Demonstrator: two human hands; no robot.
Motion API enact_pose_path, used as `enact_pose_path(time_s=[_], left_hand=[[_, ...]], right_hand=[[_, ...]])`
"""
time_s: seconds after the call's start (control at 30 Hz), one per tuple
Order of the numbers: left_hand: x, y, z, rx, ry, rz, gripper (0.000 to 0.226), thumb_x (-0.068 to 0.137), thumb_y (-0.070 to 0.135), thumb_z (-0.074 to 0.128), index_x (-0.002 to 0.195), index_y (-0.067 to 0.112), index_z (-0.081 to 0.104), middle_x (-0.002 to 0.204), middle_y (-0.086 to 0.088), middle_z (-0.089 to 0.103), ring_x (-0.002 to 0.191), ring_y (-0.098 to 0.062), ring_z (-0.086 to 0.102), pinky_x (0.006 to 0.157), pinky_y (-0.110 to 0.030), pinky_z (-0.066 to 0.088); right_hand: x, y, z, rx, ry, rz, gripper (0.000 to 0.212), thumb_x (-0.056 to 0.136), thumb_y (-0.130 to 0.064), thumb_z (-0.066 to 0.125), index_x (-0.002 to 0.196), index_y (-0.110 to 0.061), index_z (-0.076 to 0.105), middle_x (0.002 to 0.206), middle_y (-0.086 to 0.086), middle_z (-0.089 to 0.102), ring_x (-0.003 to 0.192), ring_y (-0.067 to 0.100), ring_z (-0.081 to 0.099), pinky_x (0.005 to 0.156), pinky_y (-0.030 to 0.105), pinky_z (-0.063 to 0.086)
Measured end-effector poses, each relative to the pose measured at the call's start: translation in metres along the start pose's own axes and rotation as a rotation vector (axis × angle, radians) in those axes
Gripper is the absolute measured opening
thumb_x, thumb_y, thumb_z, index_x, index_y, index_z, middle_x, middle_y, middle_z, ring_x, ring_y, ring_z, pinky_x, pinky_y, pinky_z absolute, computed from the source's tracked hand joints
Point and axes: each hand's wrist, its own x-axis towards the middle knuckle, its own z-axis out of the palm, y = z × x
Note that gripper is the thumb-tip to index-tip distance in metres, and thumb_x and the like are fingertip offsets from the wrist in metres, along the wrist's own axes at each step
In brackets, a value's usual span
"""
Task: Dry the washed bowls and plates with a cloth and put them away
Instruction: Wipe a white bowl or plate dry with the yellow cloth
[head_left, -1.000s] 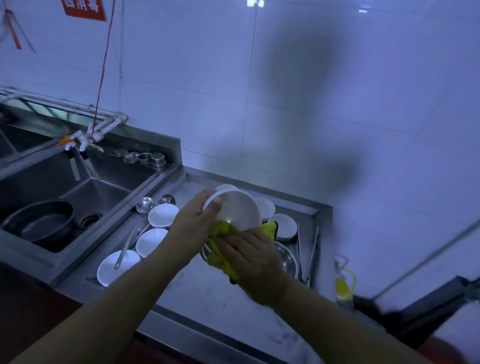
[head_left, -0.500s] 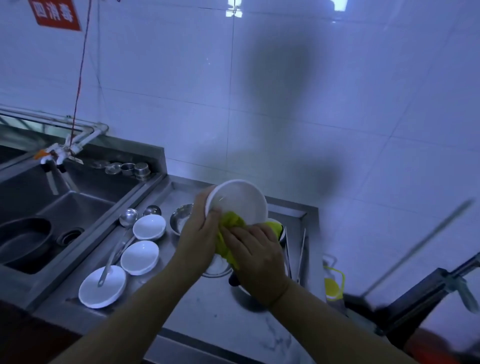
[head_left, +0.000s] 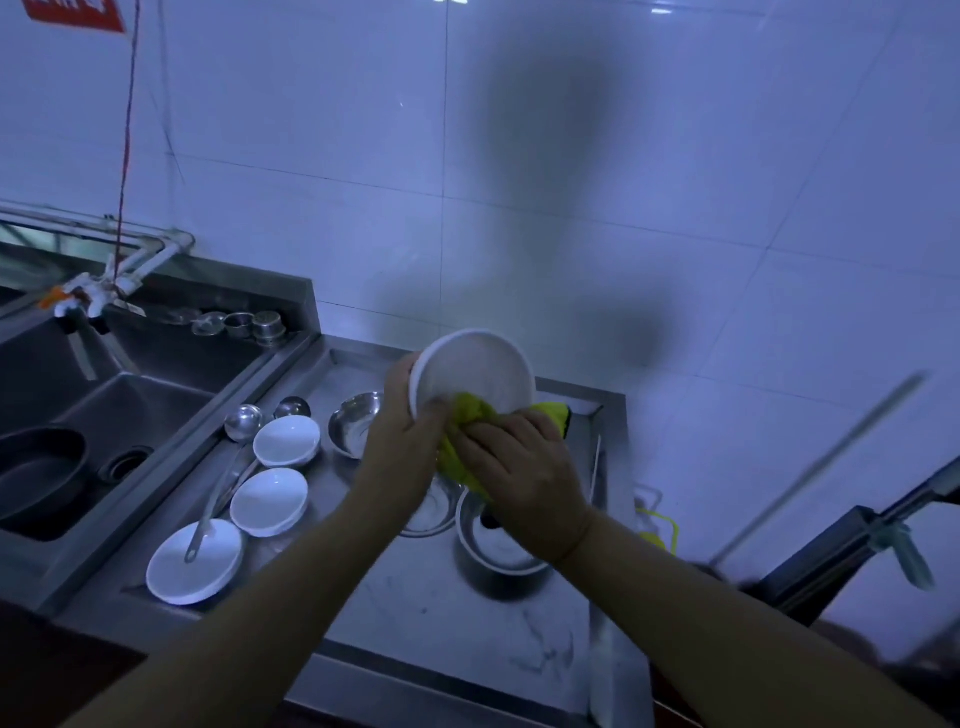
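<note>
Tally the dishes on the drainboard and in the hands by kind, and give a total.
White dishes: 4, one held and three lying on the drainboard.
Steel bowls: 3, partly hidden by the hands.
Steel ladles: 2.
Total: 9

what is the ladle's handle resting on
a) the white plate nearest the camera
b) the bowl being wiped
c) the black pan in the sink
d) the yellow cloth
a: the ladle has its round scoop up by the sink edge, and the end of its long handle lies across the white plate at the near left of the counter, well away from the hands.
</note>
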Motion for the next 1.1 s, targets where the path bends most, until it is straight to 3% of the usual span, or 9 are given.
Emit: enact_pose_path(time_s=[0.07, 0.17, 0.3, 0.37, 0.47, 0.6, 0.77, 0.93, 1.1], left_hand=[[0.001, 0.002, 0.001, -0.002, -0.008, 0.01, 0.031, 0.097, 0.009, 0.042, 0.109, 0.037, 0.047, 0.102, 0.012, 0.055, 0.092, -0.002, 0.054, 0.068, -0.007, 0.045], [0.01, 0.009, -0.01, 0.151, -0.154, 0.005, 0.03, 0.09, 0.024, 0.041, 0.118, 0.025, 0.053, 0.108, 0.001, 0.057, 0.097, -0.013, 0.053, 0.075, -0.02, 0.044], [0.025, 0.021, -0.028, 0.292, -0.507, -0.041, 0.03, 0.09, 0.019, 0.046, 0.102, 0.045, 0.055, 0.101, 0.014, 0.059, 0.088, 0.0, 0.053, 0.066, -0.019, 0.039], [0.026, 0.019, -0.03, 0.245, -0.439, -0.068, 0.029, 0.09, 0.014, 0.051, 0.104, 0.039, 0.058, 0.102, 0.008, 0.06, 0.089, -0.008, 0.055, 0.065, -0.021, 0.041], [0.01, 0.009, -0.016, -0.033, -0.141, -0.122, 0.033, 0.088, 0.006, 0.055, 0.114, 0.026, 0.055, 0.106, -0.003, 0.061, 0.095, -0.021, 0.059, 0.071, -0.026, 0.049], [-0.007, 0.001, -0.003, -0.209, 0.041, -0.041, 0.035, 0.095, 0.006, 0.044, 0.112, 0.036, 0.05, 0.105, 0.008, 0.059, 0.088, 0.004, 0.06, 0.071, -0.015, 0.051], [0.0, 0.004, -0.027, 0.028, -0.143, 0.085, 0.041, 0.084, 0.022, 0.04, 0.123, 0.018, 0.05, 0.113, -0.002, 0.058, 0.1, -0.006, 0.055, 0.079, -0.014, 0.045], [0.02, 0.014, -0.045, 0.331, -0.488, -0.099, 0.038, 0.079, 0.032, 0.045, 0.115, 0.04, 0.052, 0.112, -0.001, 0.057, 0.097, -0.019, 0.054, 0.073, -0.032, 0.048], [-0.006, -0.001, -0.02, -0.002, -0.105, -0.145, 0.039, 0.089, 0.007, 0.054, 0.121, 0.03, 0.046, 0.106, 0.004, 0.056, 0.095, -0.014, 0.058, 0.068, -0.025, 0.053]], right_hand=[[-0.007, -0.008, 0.003, 0.017, -0.005, 0.013, 0.018, 0.087, -0.015, 0.07, 0.102, -0.005, 0.073, 0.095, 0.01, 0.072, 0.081, 0.025, 0.066, 0.075, 0.036, 0.048], [-0.013, 0.005, -0.001, 0.057, -0.03, -0.135, 0.022, 0.083, -0.014, 0.075, 0.103, -0.007, 0.071, 0.094, 0.009, 0.073, 0.079, 0.023, 0.066, 0.075, 0.035, 0.05], [-0.012, 0.033, -0.008, 0.056, -0.103, -0.442, 0.016, 0.09, -0.014, 0.068, 0.104, -0.011, 0.063, 0.094, 0.005, 0.073, 0.084, 0.02, 0.068, 0.084, 0.033, 0.052], [-0.008, 0.036, -0.008, 0.043, -0.116, -0.43, 0.01, 0.091, -0.014, 0.066, 0.1, -0.011, 0.066, 0.093, 0.005, 0.073, 0.085, 0.021, 0.068, 0.085, 0.034, 0.053], [0.001, 0.023, -0.005, 0.007, -0.068, -0.183, 0.016, 0.094, -0.014, 0.06, 0.096, -0.009, 0.074, 0.094, 0.007, 0.073, 0.082, 0.023, 0.066, 0.077, 0.035, 0.051], [0.006, -0.013, 0.007, 0.042, 0.006, 0.062, 0.017, 0.094, -0.017, 0.061, 0.101, -0.008, 0.074, 0.098, 0.008, 0.073, 0.086, 0.023, 0.064, 0.078, 0.036, 0.048], [-0.002, -0.002, 0.002, 0.112, -0.02, -0.152, 0.018, 0.086, -0.015, 0.073, 0.102, -0.008, 0.072, 0.097, 0.008, 0.073, 0.086, 0.022, 0.067, 0.081, 0.036, 0.053], [0.0, 0.032, -0.012, 0.046, -0.16, -0.494, 0.012, 0.09, -0.013, 0.068, 0.101, -0.011, 0.069, 0.098, 0.005, 0.073, 0.093, 0.022, 0.068, 0.093, 0.035, 0.05], [0.002, 0.016, -0.011, 0.041, -0.169, -0.203, 0.017, 0.094, -0.012, 0.058, 0.098, -0.01, 0.074, 0.096, 0.007, 0.072, 0.085, 0.024, 0.067, 0.081, 0.036, 0.052]])
